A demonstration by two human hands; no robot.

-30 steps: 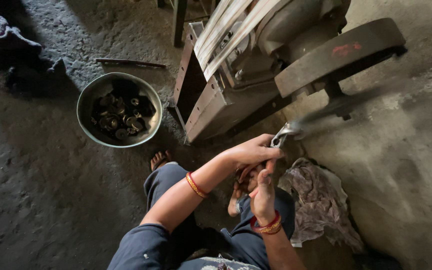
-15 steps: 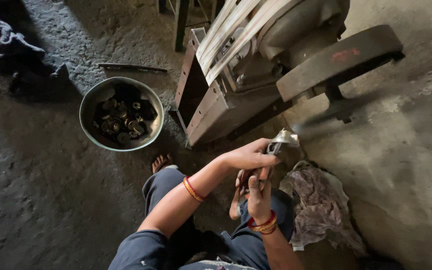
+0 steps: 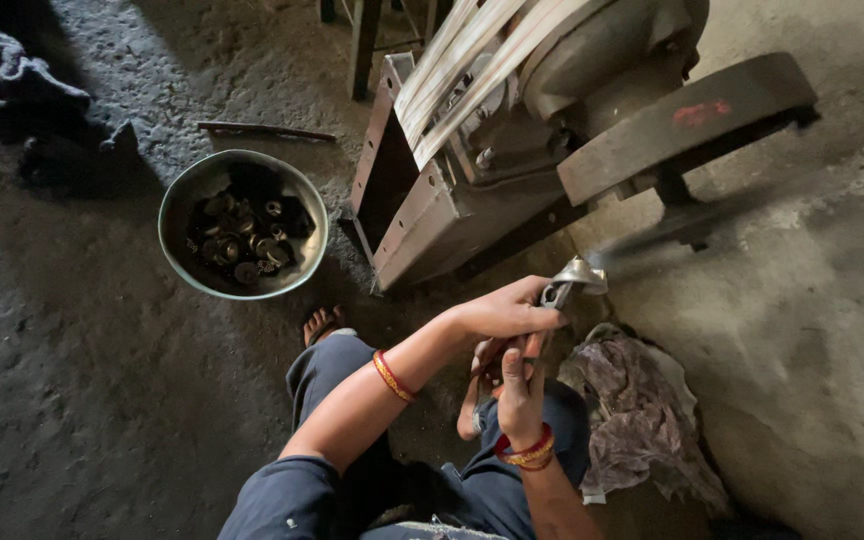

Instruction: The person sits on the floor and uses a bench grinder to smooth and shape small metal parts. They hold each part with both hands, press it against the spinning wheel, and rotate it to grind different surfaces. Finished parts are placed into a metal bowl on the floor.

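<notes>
A grey belt-driven machine stands far right on the floor; a metal bowl of parts sits left. Near centre, left hand and right hand both grasp an adjustable wrench, beside a rag

head-worn camera, looking steeply down, close over hands and lap, concrete floor around
</notes>
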